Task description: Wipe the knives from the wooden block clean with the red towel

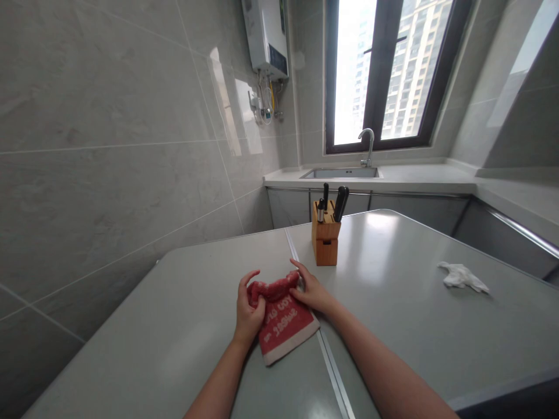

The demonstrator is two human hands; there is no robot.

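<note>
A red towel with pale lettering and a whitish border is bunched at its far edge, while its near part lies spread on the table. My left hand grips the bunched edge at its left end, thumb on top. At the right end, my right hand pinches the same edge, with its index finger raised beyond the cloth. Just past my right hand stands a wooden knife block, upright, with several black-handled tools in its slots.
The pale table has a metal seam running under the towel. A crumpled white tissue lies at the right. Beyond the table are a counter with a sink, a faucet and a window. Tiled wall borders the left side.
</note>
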